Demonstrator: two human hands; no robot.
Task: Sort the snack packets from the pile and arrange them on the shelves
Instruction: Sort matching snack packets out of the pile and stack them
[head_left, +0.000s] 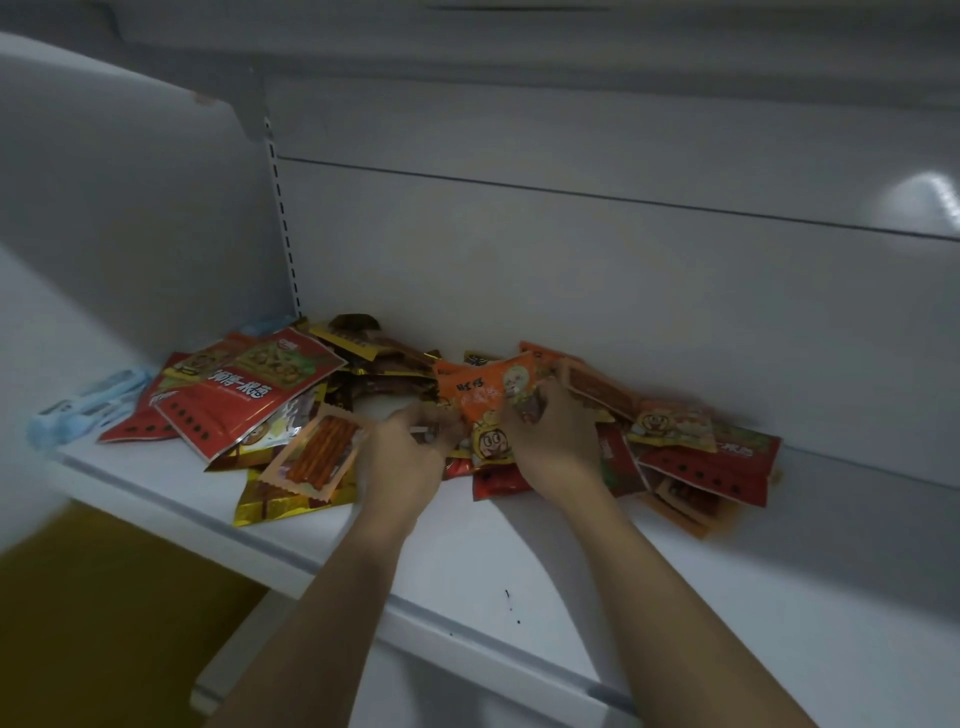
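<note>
We face a white shelf (467, 561), smooth and matte, with a plain back panel (571, 270) behind it and a slotted upright (283, 218) running down the left corner. A glare patch sits on the panel at far right. Below the shelf's front lip we see a yellow-brown floor (104, 597).

The pile of snack packets (395, 374) lies along the back of the shelf, glossy, crinkled and overlapping. At its middle, both hands hold 1 orange packet (483, 387), puffed and pillow-shaped with a cartoon face, a little above the heap. The left hand (402, 452) pinches its lower left edge with curled fingers; the right hand (553, 441) is curled round its right side. We cannot tell whether the right hand's fingers also catch a dark wrapper beneath.

To the left lie a large red pouch (249, 395), flat and shiny, a clear packet of orange sticks (319, 452) with a serrated edge, and a gold foil packet (291, 501) half buried under it. Pale blue packets (88, 405) at the far left are blurred. On the right a second red pouch (711, 462) sits under smaller yellow ones, and blur smears their print.
</note>
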